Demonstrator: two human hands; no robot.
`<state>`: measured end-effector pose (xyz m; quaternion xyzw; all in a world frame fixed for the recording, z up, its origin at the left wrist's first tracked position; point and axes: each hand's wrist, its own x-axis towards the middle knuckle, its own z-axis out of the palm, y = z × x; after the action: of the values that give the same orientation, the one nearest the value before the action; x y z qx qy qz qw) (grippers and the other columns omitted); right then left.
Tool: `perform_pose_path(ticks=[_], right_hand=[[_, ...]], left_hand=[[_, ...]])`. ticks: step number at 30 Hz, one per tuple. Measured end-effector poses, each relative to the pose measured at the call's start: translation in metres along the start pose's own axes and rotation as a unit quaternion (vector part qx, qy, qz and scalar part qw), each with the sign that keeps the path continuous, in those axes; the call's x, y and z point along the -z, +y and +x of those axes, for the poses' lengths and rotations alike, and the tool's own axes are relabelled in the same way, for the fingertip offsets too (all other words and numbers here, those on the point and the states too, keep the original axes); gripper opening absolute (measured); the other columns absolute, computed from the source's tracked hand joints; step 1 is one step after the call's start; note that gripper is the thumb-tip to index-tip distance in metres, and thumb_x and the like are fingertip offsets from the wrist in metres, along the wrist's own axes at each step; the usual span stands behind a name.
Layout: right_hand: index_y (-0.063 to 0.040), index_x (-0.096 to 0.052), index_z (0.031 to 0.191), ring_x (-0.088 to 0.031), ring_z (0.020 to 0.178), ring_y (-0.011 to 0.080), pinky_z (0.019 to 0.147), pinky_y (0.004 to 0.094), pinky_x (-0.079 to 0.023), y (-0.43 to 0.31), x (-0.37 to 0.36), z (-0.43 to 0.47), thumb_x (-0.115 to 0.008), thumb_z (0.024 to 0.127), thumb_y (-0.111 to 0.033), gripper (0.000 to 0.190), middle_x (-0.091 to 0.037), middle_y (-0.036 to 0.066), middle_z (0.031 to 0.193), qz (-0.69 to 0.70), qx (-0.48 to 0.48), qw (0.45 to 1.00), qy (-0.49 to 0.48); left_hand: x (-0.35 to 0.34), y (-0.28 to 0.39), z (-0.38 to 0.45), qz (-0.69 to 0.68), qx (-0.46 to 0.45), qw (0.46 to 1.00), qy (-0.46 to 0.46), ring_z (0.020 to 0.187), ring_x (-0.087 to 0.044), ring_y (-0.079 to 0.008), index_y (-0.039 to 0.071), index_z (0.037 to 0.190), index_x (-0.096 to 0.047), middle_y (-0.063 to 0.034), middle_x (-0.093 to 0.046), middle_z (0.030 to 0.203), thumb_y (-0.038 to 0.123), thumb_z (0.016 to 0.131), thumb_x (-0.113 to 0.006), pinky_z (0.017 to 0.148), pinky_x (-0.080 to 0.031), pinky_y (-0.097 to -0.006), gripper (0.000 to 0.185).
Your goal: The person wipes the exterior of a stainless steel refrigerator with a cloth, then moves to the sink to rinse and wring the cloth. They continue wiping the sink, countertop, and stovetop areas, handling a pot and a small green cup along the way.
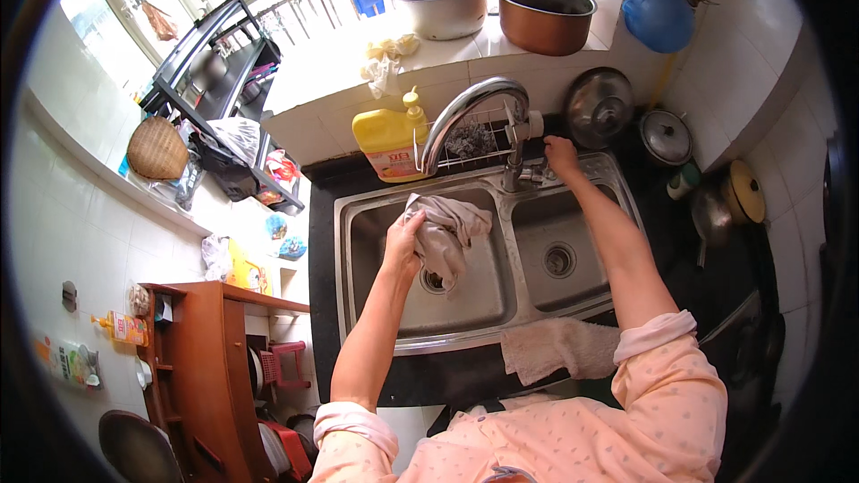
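Note:
My left hand (pixel 405 241) grips a crumpled pale grey cloth (pixel 446 231) above the left basin of a steel double sink (pixel 508 255). The cloth hangs partly over that basin's drain. My right hand (pixel 561 155) reaches to the back of the sink, at or beside the lever of the chrome faucet (pixel 513 168); its fingers are partly hidden, so its hold cannot be made out. The faucet's curved spout (pixel 470 97) arches over the left basin's rear. A beige towel (pixel 564 349) lies over the sink's front edge, below the right basin.
Behind the sink stand a yellow detergent jug (pixel 389 144) and a wire rack holding a steel scourer (pixel 470 141). A steel lid (pixel 599 107) leans at the back right, near a lidded pot (pixel 664 137). Several pots, including a copper-coloured one (pixel 547 20), sit on the tiled ledge.

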<state>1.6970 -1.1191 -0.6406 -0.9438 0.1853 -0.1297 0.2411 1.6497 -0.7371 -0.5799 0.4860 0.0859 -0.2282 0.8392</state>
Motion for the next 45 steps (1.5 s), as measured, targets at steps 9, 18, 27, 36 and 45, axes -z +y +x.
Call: perform_pose_path(ticks=[9,18,27,36,45], right_hand=[[-0.004,-0.060,0.114,-0.061,0.089,0.0335,0.079,0.0410,-0.048,-0.038,0.028,-0.058,-0.062,0.084,-0.022,0.035,-0.065,0.018,0.096,0.147,-0.074,0.980,0.113],[-0.003,-0.060,0.096,-0.053,0.078,0.0103,0.068,0.0240,-0.044,-0.114,-0.057,-0.151,-0.066,0.082,-0.021,0.023,-0.059,0.001,0.084,0.535,-0.027,0.786,-0.307],[-0.006,-0.054,0.093,-0.048,0.073,0.0077,0.063,0.0227,-0.040,-0.145,-0.096,-0.135,-0.061,0.080,-0.006,0.015,-0.054,0.000,0.086,0.645,-0.126,0.740,-0.142],[-0.001,-0.056,0.116,-0.054,0.101,0.0189,0.083,0.0294,-0.044,-0.226,-0.088,-0.220,-0.054,0.083,-0.008,0.033,-0.058,0.009,0.102,0.365,0.190,0.910,-0.047],[-0.004,-0.061,0.110,-0.057,0.106,0.0216,0.086,0.0342,-0.043,-0.223,-0.118,-0.227,-0.052,0.091,-0.017,0.025,-0.060,0.014,0.116,0.452,-0.019,0.889,-0.069]], left_hand=[[-0.008,-0.001,0.014,-0.024,-0.001,1.000,0.011,0.085,-0.061,-0.0171,0.005,0.106,-0.060,-0.0046,-0.064,0.098,0.017,0.090,-0.056,0.075,-0.050,-0.0315,0.021],[0.002,0.002,0.013,0.040,0.019,0.999,-0.015,0.081,-0.060,-0.0157,0.005,0.102,-0.062,-0.0037,-0.064,0.094,0.015,0.090,-0.054,0.078,-0.048,-0.0289,0.018],[0.047,-0.054,0.042,0.256,-0.155,0.939,0.171,0.096,-0.056,-0.0164,0.001,0.124,-0.053,-0.0088,-0.061,0.111,0.028,0.092,-0.051,0.083,-0.042,-0.0277,0.042],[0.082,-0.128,0.063,-0.471,0.040,0.847,-0.244,0.084,-0.058,-0.0196,0.010,0.095,-0.057,-0.0060,-0.059,0.093,0.038,0.092,-0.036,0.072,-0.050,-0.0352,0.035],[0.079,-0.093,0.077,-0.225,0.070,0.969,0.072,0.086,-0.057,-0.0209,0.008,0.102,-0.059,-0.0078,-0.061,0.100,0.024,0.091,-0.042,0.077,-0.049,-0.0375,0.026]])
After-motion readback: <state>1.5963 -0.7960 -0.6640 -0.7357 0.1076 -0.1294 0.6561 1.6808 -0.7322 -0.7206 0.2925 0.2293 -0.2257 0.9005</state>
